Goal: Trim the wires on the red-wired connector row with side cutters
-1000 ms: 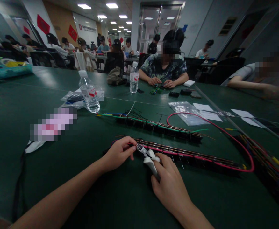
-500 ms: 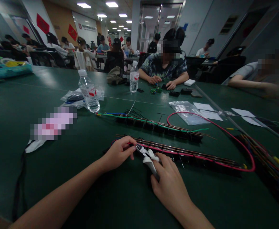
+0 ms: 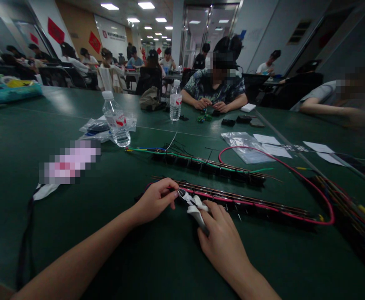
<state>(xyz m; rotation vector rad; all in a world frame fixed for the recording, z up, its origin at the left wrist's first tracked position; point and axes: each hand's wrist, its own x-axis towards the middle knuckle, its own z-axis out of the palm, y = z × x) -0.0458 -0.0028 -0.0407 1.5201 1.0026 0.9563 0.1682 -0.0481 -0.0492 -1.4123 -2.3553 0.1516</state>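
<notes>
Almost nothing moved since a second ago — hands stay put. Right hand [image 3: 221, 241] grips cutters [image 3: 192, 204], tips at near strip [image 3: 232, 201] on desk [image 3: 76, 233]. Left hand [image 3: 156, 201] pinches strip end, fingers curled. Job likely mid-snip — slow, careful.

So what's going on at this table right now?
A person is working on a long wired strip on a green table. The right hand holds white-handled cutters with the tips at the strip's near end, where the left hand pinches it. A second strip lies behind, beside a water bottle.
</notes>
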